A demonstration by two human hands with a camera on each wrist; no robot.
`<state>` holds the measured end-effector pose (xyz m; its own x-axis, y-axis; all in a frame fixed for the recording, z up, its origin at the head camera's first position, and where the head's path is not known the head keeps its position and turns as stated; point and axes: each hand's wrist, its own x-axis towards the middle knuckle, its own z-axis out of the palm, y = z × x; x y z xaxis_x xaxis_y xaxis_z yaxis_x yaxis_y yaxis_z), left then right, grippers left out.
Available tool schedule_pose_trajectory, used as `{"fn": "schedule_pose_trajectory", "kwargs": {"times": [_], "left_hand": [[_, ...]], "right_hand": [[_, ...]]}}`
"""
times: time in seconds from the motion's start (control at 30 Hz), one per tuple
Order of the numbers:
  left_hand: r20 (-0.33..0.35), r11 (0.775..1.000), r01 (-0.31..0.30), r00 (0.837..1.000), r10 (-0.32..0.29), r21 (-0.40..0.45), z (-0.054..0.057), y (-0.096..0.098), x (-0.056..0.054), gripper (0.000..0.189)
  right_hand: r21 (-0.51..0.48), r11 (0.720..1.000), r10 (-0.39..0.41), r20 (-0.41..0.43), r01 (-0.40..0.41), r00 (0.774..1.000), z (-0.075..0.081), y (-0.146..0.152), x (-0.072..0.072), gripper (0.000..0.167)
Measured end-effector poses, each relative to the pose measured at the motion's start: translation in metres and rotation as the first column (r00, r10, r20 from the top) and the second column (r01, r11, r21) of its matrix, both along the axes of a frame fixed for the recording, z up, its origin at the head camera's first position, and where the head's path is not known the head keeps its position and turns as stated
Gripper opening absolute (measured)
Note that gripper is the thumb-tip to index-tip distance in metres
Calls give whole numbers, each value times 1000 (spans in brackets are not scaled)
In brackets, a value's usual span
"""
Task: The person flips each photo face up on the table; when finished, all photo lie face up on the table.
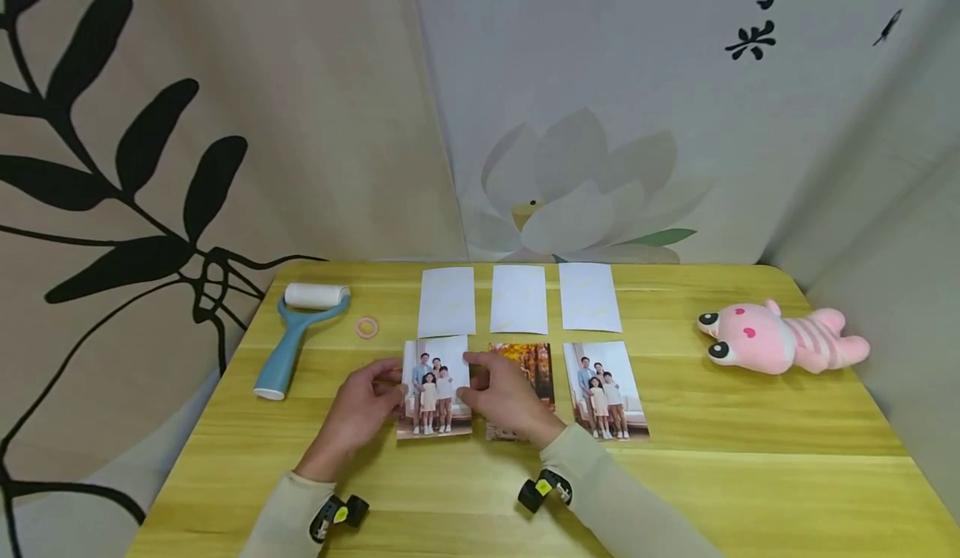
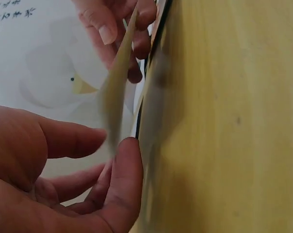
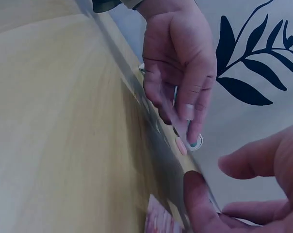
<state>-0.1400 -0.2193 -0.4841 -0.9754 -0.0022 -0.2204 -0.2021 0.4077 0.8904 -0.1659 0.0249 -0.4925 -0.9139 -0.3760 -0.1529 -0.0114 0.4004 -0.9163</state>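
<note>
A photo print (image 1: 431, 404) of a family group stands tilted at the left of the near row, between the two hands. My left hand (image 1: 352, 416) pinches its left edge between thumb and fingers. On its right edge is my right hand (image 1: 513, 399), fingers curled behind the print; in the right wrist view the right thumb (image 3: 248, 162) is spread off its face. An autumn-leaf photo (image 1: 536, 374) lies partly hidden under the right hand. Farther right lies a second family photo (image 1: 607, 399), flat on the table.
Three white cards (image 1: 446, 301) lie in a row behind the photos. A blue-handled lint roller (image 1: 288, 349) and a small pink ring (image 1: 367, 328) are at the left. On the right lies a pink plush toy (image 1: 780, 341). The wooden table (image 1: 750, 475) ends at a curtain.
</note>
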Motion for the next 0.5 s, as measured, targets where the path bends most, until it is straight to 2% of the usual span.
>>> {"fn": "schedule_pose_trajectory", "kwargs": {"times": [0.17, 0.37, 0.5], "left_hand": [[36, 1000, 7, 999, -7, 4, -4, -2, 3, 56], [63, 995, 36, 998, -30, -97, -6, 2, 0, 57], [56, 980, 51, 998, -41, -191, -4, 3, -1, 58]], "right_hand": [[-14, 1000, 16, 9, -16, 1000, -3, -2, 1, 57], [5, 999, 41, 47, -41, 998, -3, -4, 1, 57], [43, 998, 53, 31, -54, 998, -1, -4, 1, 57]]}}
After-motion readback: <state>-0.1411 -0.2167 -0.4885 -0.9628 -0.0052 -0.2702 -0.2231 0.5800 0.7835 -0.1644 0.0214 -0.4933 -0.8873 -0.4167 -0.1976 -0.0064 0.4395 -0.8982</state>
